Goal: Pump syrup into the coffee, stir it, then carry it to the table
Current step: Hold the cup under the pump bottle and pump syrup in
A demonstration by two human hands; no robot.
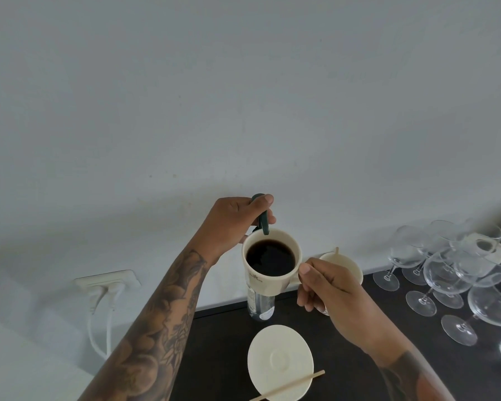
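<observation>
1. The right hand (334, 290) is pinching the handle of a cream mug (271, 263) of black coffee, holding it up above the dark counter (220, 351).
2. The left hand (237, 218) is curling round the dark green pump head (262, 217) of a clear syrup bottle (259, 305), its spout sitting over the mug's rim.
3. A cream saucer (279, 361) is lying on the counter below, a wooden stir stick (289, 384) resting across it.
4. A second cream cup (344, 266) and wine glasses (451, 273) are standing to the right.

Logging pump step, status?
Left hand grips green pump. Right hand holds coffee cup under spout. Stirrer waits on saucer.
</observation>
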